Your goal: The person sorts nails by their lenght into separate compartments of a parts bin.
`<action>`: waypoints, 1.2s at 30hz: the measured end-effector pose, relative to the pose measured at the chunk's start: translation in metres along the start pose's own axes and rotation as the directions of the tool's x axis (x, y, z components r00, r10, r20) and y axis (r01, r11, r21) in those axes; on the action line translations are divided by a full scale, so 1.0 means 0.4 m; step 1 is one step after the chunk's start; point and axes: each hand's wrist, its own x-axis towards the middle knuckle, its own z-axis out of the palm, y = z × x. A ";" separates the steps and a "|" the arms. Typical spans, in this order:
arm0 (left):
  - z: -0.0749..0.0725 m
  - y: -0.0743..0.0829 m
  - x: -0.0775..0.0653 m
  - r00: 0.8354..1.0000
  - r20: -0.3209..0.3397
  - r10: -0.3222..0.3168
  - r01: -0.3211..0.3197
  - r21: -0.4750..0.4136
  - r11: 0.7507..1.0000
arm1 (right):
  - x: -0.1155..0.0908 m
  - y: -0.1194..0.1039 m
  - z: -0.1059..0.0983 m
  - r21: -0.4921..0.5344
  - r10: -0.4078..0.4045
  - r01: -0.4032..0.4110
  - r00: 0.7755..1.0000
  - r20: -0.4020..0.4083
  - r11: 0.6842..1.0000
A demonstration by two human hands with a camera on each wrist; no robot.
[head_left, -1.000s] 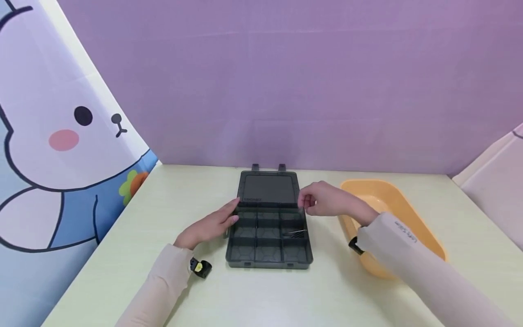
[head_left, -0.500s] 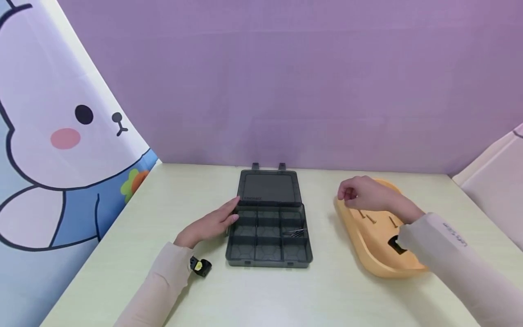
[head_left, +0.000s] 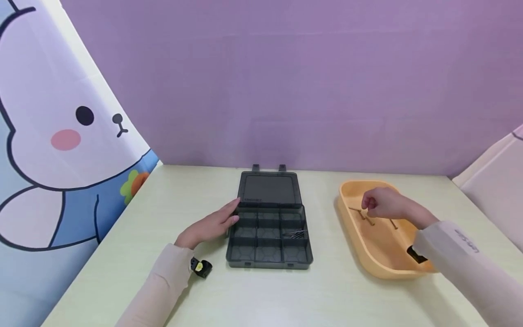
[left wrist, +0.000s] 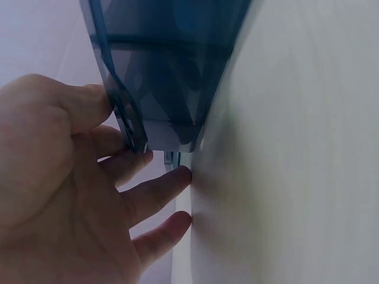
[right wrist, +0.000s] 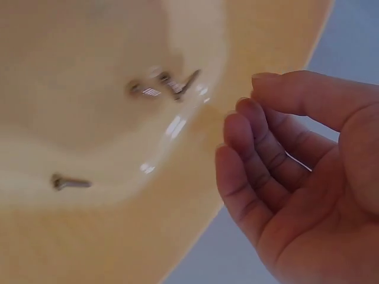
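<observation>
A dark translucent compartment box (head_left: 248, 263) lies on the table with its lid (head_left: 269, 187) folded back. Several thin metal screws (head_left: 297, 234) rest in its right middle compartment. My left hand (head_left: 207, 226) touches the box's left side, thumb at the upper edge and fingers extended in the left wrist view. Over the far part of a yellow-orange tray (head_left: 361, 247) is my right hand (head_left: 383, 203). Its fingers (right wrist: 240, 133) are loosely bent and nothing shows between them. Below them, several screws (head_left: 369, 221) lie on the tray floor; one screw (right wrist: 72, 183) sits apart from the others.
The pale table (head_left: 269, 299) carries the box in the middle and the tray at the right. A purple cloth (head_left: 286, 91) hangs behind it, and a cartoon-printed cloth (head_left: 65, 209) stands along the left. A small black camera (head_left: 201, 268) is on my left wrist.
My right hand has moved right, from beside the box's right edge to over the tray, uncovering the screws there. The left hand has stayed against the box.
</observation>
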 end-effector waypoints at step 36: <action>-0.002 -0.019 0.009 1.000 0.019 -0.001 0.001 0.000 1.000 | -0.019 0.058 0.060 0.096 0.226 -0.239 0.965 0.131 0.966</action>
